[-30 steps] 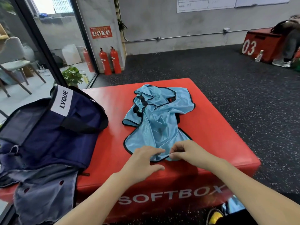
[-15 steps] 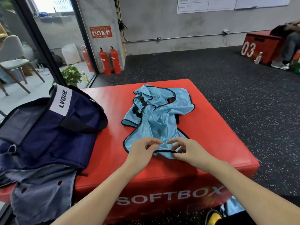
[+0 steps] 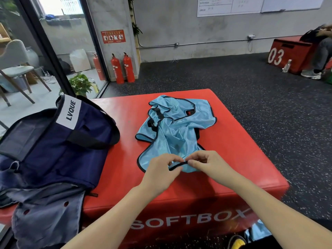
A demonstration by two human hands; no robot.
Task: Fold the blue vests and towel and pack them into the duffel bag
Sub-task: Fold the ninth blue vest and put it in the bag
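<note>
A crumpled light blue vest (image 3: 177, 129) with black trim lies in the middle of the red soft box (image 3: 233, 159). My left hand (image 3: 160, 172) and my right hand (image 3: 209, 163) both pinch the black-trimmed near hem of the vest, close together, and lift it slightly off the box. A navy duffel bag (image 3: 53, 141) with a white label stands open at the left of the box. A grey-blue towel (image 3: 46, 214) hangs over the box's front left edge below the bag. Another piece of blue fabric (image 3: 258, 230) shows on the floor by the box's front.
Dark speckled rubber floor surrounds the box. Red fire extinguishers (image 3: 122, 69) stand by the back wall. A second red box (image 3: 287, 54) marked 03 sits at the far right, with a seated person (image 3: 321, 51) beside it. Glass panels and a potted plant (image 3: 80, 85) are at left.
Both hands went from lying on the vest's near hem to pinching its black trim and raising it a little. The hem has bunched up between my fingers.
</note>
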